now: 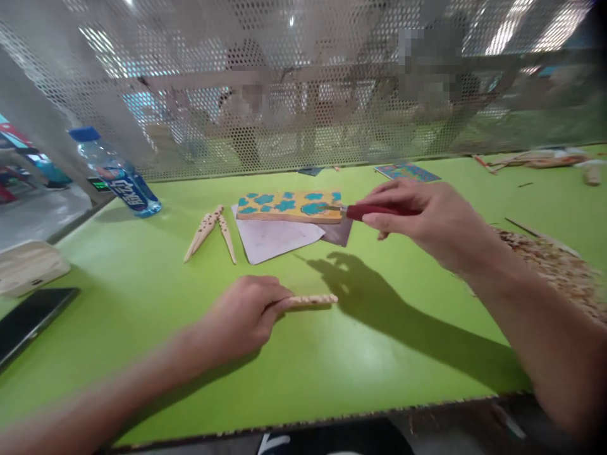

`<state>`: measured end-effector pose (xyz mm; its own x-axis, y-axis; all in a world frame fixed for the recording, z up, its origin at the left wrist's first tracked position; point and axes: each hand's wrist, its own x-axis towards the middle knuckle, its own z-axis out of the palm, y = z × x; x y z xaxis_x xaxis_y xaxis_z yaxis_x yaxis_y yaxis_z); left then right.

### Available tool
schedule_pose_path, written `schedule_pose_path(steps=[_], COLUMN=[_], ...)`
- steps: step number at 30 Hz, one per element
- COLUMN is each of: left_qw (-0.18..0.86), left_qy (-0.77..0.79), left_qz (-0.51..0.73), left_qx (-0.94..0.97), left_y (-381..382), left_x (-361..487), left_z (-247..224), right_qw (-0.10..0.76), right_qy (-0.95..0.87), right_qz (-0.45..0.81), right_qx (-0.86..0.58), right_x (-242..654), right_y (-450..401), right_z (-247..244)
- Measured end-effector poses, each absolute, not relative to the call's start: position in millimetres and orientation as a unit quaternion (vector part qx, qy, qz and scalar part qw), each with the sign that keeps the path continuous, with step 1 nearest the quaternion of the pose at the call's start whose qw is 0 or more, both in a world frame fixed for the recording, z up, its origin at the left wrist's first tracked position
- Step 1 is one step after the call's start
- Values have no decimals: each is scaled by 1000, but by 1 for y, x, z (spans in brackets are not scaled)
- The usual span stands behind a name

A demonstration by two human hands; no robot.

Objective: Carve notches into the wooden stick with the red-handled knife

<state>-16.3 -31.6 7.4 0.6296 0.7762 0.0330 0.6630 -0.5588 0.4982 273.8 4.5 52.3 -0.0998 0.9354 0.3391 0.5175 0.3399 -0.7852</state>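
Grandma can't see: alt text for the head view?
A person's right hand holds a red-handled metal tool over a green table; the left hand grips a slim, pale wooden stick. Beyond lies a long yellow block with blue patches.

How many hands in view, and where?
2. Left hand: lower middle, holding a pale notched stick. Right hand: higher, right of centre, gripping a red-handled tool. Any behind the perforated panel can't be made out.
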Motion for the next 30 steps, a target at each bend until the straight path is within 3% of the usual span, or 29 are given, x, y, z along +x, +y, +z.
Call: schedule_pose_path(steps=[6,11,16,21,25,30], left_qw=[262,252,252,240,231,247], left_qy=[464,460,452,448,448,463], left_qz=[117,108,97,83,78,118], left_qx=[838,844,850,857,860,843], left_y=[-34,-34,-34,-34,-34,-34], left_x=[-17,-18,-16,-15,-14,-12], left_z=[5,3,4,3,2,-1], right_qw=[490,428,469,460,528,546], right_qy=[-665,-696,-667,-620,-479,-480], right_qz=[237,311,351,479,618,648], right_qx=[-511,-486,-460,-418,-331,-228], right_x=[269,257,247,234,212,191], right_y=[-19,-16,-11,-11,-22,-50], right_z=[65,53,44,34,36,41])
